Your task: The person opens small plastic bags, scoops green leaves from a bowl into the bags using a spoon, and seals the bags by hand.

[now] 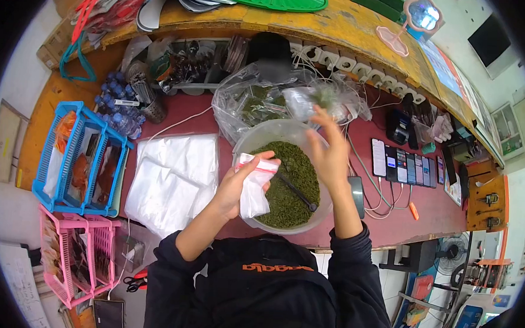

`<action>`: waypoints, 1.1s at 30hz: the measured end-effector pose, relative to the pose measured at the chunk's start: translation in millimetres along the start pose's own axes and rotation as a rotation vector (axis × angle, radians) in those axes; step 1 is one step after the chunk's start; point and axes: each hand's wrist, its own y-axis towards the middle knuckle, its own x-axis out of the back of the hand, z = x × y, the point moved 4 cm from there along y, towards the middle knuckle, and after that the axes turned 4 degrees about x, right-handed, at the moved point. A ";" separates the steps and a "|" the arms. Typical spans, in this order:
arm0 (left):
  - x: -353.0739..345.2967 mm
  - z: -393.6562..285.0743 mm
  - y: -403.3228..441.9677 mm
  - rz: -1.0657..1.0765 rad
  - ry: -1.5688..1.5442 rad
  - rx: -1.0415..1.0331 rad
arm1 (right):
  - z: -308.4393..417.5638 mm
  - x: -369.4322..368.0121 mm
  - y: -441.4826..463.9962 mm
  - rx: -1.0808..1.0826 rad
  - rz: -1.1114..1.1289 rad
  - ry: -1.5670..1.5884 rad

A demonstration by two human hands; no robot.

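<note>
A tub [325,206] of chopped green material [277,215] sits on the maroon tabletop [402,219], a black utensil [296,192] lying in it toward four o'clock. The left hand [238,183] holds small clear bags [254,190] with red-striped tops over the tub's nine o'clock side. The right hand [330,150], fingers spread, is raised at its one o'clock; contact with the blurred packet [322,97] beyond is unclear. A large clear bag [233,106] holding green-filled packets [261,104] lies at eleven o'clock, flat plastic sheets [175,177] at nine, and a row of phones [402,165] at two.
</note>
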 end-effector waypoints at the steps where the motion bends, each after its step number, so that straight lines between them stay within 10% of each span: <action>1: 2.0 -0.9 -0.1 -0.001 0.002 -0.008 | 6.5 -9.3 -3.1 -0.018 0.079 0.057; 5: 6.9 -0.4 -3.7 0.018 0.204 -0.030 | 45.8 -19.8 -23.2 0.111 0.508 0.107; 15: 8.0 -7.6 -7.6 -0.068 0.433 -0.117 | 31.7 13.2 -34.6 0.004 0.163 -0.119; 18: 4.7 -25.9 -15.9 -0.124 0.895 -0.608 | 28.1 20.2 -45.2 -0.203 0.214 0.108; 26: -26.9 -6.5 -18.5 0.035 1.046 -0.518 | 40.7 -10.4 -77.7 -0.720 0.621 1.103; 29: -31.2 -5.5 -25.4 0.016 1.183 -0.603 | 43.7 -8.6 -79.6 -0.580 0.707 0.586; 30: -32.5 -4.7 -28.9 -0.038 1.332 -0.655 | 51.9 -4.0 -70.9 -0.178 0.514 0.294; 33: -33.3 -7.6 -30.4 -0.152 1.510 -0.706 | 38.7 5.4 -65.8 -0.241 0.359 0.079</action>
